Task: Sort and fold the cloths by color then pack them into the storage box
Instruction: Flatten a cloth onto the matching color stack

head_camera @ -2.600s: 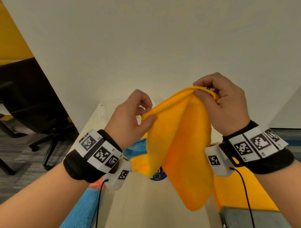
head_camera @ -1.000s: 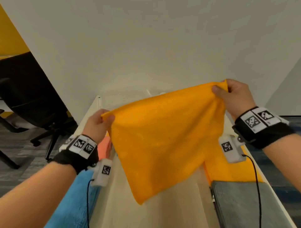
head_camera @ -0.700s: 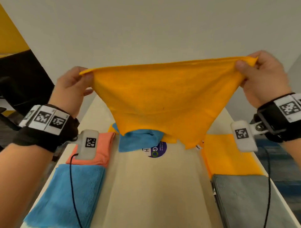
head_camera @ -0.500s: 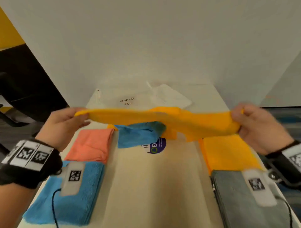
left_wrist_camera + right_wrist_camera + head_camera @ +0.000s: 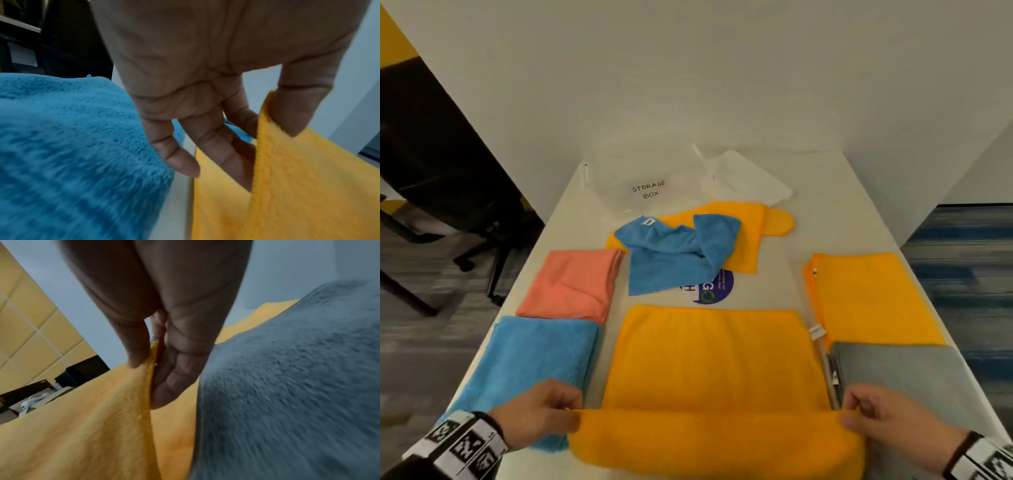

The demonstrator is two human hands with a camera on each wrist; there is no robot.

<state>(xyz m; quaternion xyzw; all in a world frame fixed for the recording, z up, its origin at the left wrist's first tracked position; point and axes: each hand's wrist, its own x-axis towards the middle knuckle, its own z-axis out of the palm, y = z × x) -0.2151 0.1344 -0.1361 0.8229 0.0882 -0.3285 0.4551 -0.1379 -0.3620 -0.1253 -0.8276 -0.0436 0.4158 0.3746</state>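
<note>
Two hands pinch the near corners of an orange cloth (image 5: 710, 359) spread at lower centre of the table (image 5: 825, 222): left hand (image 5: 536, 413) at lower left, right hand (image 5: 890, 416) at lower right. Clear storage box (image 5: 643, 178) sits upper centre.

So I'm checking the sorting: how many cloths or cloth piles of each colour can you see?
Orange: 3: spread cloth, folded pile, loose cloth
Blue: 2: folded pile, crumpled cloth
Pink: 1
Grey: 1
Total: 7
</note>
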